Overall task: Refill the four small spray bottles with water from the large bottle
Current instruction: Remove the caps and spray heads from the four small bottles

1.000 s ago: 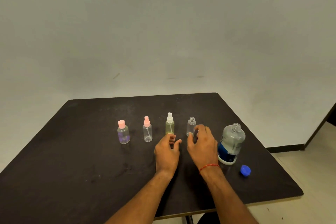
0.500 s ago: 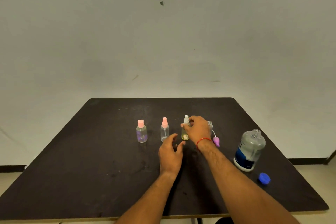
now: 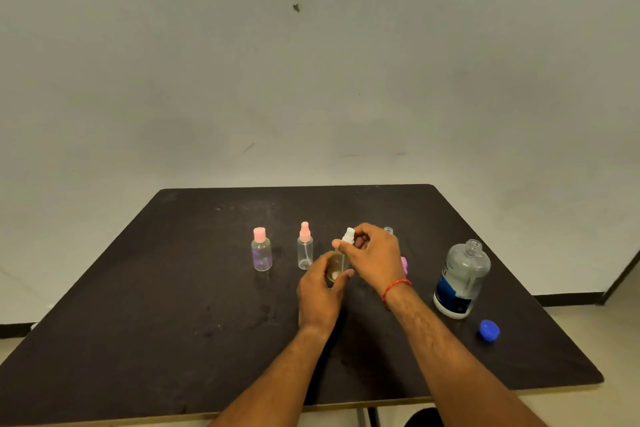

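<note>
Gripping: left hand (image 3: 320,291) curls round yellow bottle (image 3: 335,267); right hand (image 3: 375,260) pinches its white sprayer (image 3: 349,235), mid-table.
Left neighbours: pink-cap bottle (image 3: 261,253), pink-sprayer bottle (image 3: 304,250), upright.
Behind right hand: open bottle (image 3: 388,230), purple sprayer (image 3: 403,265), mostly hidden.
Right: large bottle (image 3: 462,279), uncapped; blue cap (image 3: 489,330) near edge.
Room: table (image 3: 138,322) stretches wide leftward and frontward.

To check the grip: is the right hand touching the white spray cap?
Touching. The head view shows the right hand pinching the white spray cap between thumb and fingers.
</note>
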